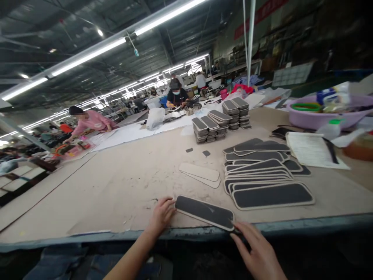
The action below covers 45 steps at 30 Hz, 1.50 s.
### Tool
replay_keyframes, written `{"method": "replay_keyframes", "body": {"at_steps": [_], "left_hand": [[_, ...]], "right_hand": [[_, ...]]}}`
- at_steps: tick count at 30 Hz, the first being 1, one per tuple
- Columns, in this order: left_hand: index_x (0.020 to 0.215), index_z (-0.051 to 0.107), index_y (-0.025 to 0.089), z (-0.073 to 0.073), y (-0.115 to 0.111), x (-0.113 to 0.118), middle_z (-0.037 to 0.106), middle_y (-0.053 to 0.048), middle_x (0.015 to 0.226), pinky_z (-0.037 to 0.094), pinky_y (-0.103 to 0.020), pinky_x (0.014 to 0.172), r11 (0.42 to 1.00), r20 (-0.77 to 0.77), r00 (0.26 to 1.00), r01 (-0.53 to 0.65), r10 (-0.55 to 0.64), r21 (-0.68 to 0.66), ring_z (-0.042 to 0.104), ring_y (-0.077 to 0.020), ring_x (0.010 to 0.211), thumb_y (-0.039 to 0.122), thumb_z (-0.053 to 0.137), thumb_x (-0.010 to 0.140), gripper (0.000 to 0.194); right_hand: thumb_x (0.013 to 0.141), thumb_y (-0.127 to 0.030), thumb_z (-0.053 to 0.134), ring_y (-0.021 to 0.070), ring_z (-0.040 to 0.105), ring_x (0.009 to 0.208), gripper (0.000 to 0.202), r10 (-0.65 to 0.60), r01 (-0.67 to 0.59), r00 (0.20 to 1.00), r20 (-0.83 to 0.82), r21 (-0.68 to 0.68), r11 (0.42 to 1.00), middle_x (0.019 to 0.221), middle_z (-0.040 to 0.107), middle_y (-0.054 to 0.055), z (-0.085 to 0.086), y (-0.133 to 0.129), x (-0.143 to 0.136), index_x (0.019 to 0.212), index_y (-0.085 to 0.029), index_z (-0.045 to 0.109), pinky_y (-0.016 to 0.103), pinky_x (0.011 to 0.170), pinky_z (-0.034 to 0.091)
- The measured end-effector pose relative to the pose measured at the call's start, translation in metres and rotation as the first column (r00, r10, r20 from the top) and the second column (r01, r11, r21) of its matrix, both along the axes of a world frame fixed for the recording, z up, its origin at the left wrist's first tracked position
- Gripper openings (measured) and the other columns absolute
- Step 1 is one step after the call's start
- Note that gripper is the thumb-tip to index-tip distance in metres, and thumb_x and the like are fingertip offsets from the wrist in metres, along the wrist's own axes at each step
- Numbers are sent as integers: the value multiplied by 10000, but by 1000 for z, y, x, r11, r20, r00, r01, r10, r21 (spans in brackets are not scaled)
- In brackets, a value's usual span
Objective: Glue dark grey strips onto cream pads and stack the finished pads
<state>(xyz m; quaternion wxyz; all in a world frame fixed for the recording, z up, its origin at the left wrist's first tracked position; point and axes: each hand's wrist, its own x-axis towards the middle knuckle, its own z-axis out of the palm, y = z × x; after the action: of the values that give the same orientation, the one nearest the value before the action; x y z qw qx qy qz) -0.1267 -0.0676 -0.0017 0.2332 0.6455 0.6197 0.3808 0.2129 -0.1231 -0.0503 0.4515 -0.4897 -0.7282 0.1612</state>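
Note:
A dark rectangular panel with a pale border (204, 212) lies at a slant near the table's front edge. My left hand (163, 214) touches its left end, fingers closed at the rim. At the right end, my right hand (255, 245) holds the corner between thumb and fingers. Just right of it, a fanned pile of similar dark panels (271, 195) rests on the table. Two plain pale pieces (199, 173) overlap behind the held panel.
Stacks of smaller dark panels (206, 126) stand farther back. A purple basin (309, 116) with items and a paper sheet (314, 149) are at the right. Two small dark scraps (206, 153) lie mid-table. Beyond, a person in pink (93, 120) and one in black (177, 95) work.

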Motion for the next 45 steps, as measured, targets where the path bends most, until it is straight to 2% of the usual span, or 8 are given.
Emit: {"method": "replay_keyframes", "body": {"at_steps": [2, 5, 10, 16, 27, 35, 41, 45], "left_hand": [[883, 713, 257, 3, 2, -11, 656, -76, 991, 398, -398, 955, 976, -152, 965, 214, -216, -29, 561, -235, 999, 275, 652, 746, 152], [915, 718, 275, 4, 9, -17, 680, -86, 965, 436, -360, 888, 929, -179, 913, 371, -367, -14, 584, -221, 960, 277, 622, 785, 162], [933, 719, 277, -6, 13, -20, 691, -95, 960, 447, -358, 860, 929, -74, 927, 369, -368, -1, 593, -216, 943, 273, 579, 813, 185], [947, 716, 269, -14, 15, -25, 693, -106, 921, 454, -358, 856, 917, -83, 916, 396, -392, 43, 603, -210, 914, 235, 569, 821, 197], [921, 720, 242, -17, 18, -28, 670, -115, 912, 428, -388, 905, 920, 83, 921, 387, -381, -68, 580, -228, 943, 224, 570, 815, 185], [963, 709, 240, -15, 19, -28, 651, -112, 894, 424, -346, 861, 898, -59, 896, 437, -440, -50, 563, -216, 915, 176, 495, 856, 248], [995, 686, 228, -12, 20, -26, 647, -98, 869, 448, -321, 805, 878, -220, 866, 473, -450, 68, 570, -199, 863, 149, 477, 862, 259], [1057, 658, 221, -12, 20, -28, 641, -100, 922, 444, -325, 818, 876, -231, 855, 482, -465, 20, 548, -199, 889, 163, 465, 873, 273]], "right_hand": [[853, -281, 538, 212, 578, 991, 310, 70, -71, 995, 72, 20, 997, 1062, 615, 62, 6, 3, -21, 1163, -266, 531, 353, 869, 493], [862, -270, 523, 210, 578, 972, 285, 161, -162, 978, 133, -2, 987, 1038, 621, 59, 20, 15, -53, 1146, -259, 540, 346, 843, 506], [863, -203, 505, 211, 562, 972, 267, 255, -243, 948, 190, -81, 967, 1040, 609, 69, 34, 43, -109, 1126, -223, 542, 369, 865, 495], [841, -162, 534, 218, 555, 920, 250, 332, -307, 912, 240, -139, 942, 959, 616, 74, 25, 64, -156, 1088, -185, 561, 380, 826, 502], [880, -172, 479, 201, 588, 861, 333, 309, -300, 919, 245, -71, 951, 914, 656, 89, 14, 72, -162, 1207, -159, 540, 342, 798, 500], [900, -168, 426, 212, 567, 876, 374, 355, -332, 902, 246, -133, 934, 928, 642, 105, 10, 72, -161, 1269, -148, 484, 378, 822, 480], [903, -162, 395, 207, 558, 898, 530, 339, -312, 902, 268, -137, 940, 1011, 631, 94, 12, 71, -163, 1415, -188, 262, 375, 818, 496], [875, -112, 421, 216, 544, 881, 525, 342, -314, 892, 294, -141, 939, 985, 647, 82, 12, 69, -164, 1387, -191, 334, 364, 786, 500]]}}
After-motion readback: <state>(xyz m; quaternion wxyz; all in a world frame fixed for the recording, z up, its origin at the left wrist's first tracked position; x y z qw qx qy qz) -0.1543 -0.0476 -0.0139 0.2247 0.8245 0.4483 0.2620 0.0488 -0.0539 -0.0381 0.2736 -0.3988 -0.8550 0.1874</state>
